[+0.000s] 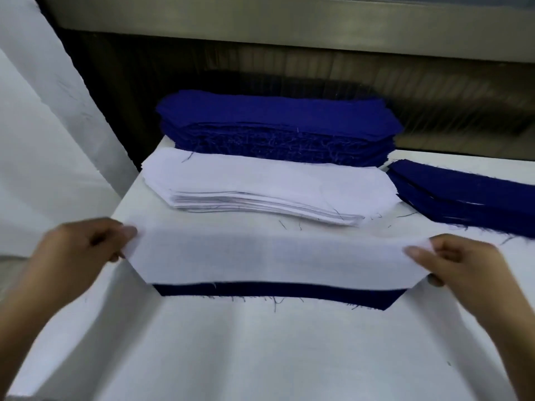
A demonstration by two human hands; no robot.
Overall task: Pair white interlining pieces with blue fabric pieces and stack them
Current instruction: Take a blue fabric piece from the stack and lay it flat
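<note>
1. Tabletop (pixel 260 357): covered in white cloth, with loose thread ends scattered on it.
2. Left hand (pixel 84 247): thumb and fingers pinch the left end of a white interlining piece (pixel 278 256).
3. Right hand (pixel 454 261): thumb and fingers pinch the right end of the same piece, which spans flat between both hands.
4. Blue fabric piece (pixel 275 290): lies on the cloth under the interlining piece; only its near edge strip shows.
5. White interlining stack (pixel 260 183): rests on the tabletop just behind the held piece.
6. Low blue stack (pixel 469 195): lies to the right of the white stack, running out of view.
7. Tall blue fabric stack (pixel 275 123): sits directly behind the white stack, at the far table edge.
</note>
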